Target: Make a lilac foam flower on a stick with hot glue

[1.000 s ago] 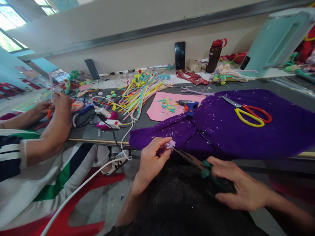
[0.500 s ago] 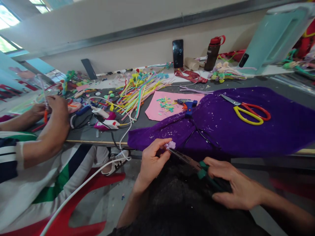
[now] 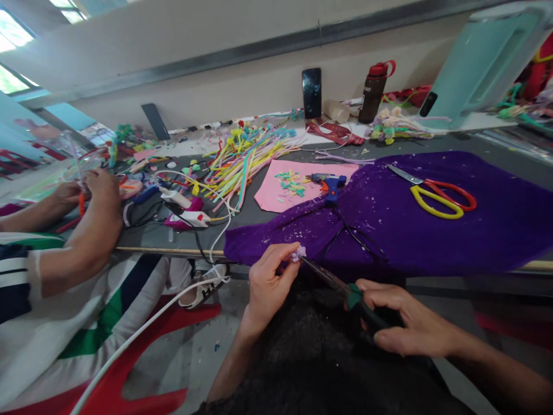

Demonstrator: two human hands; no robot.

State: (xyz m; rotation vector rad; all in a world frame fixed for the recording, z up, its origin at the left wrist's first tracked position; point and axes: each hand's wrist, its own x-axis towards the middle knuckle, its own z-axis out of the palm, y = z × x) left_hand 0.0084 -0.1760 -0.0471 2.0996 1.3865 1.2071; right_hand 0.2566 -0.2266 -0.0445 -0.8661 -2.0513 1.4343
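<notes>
Between the thumb and forefinger of my left hand [image 3: 271, 283] is a small pale-purple fuzzy piece [image 3: 298, 253], shaped like a little flower. My right hand [image 3: 406, 317] is wrapped round the green-and-black handles of long-nosed pliers [image 3: 330, 280]. Their dark tips reach the lower right side of the purple piece; whether they grip it I cannot tell. Both hands are above my dark lap, at the table's front edge. Just beyond them lies a purple cloth [image 3: 389, 230] dotted with pale scraps.
On the cloth lie red-and-yellow scissors [image 3: 440, 199]. A blue glue gun [image 3: 332, 185] rests by pink paper [image 3: 270, 193] holding cut pieces. Coloured pipe cleaners [image 3: 248, 164], a power strip [image 3: 190, 219] and a white cable [image 3: 142, 331] are to the left. A co-worker's hands [image 3: 97, 184] work at far left.
The pliers' handles have swung slightly and my right hand has shifted a little. The purple piece looks turned between my left fingers. My left hand stays nearly in place.
</notes>
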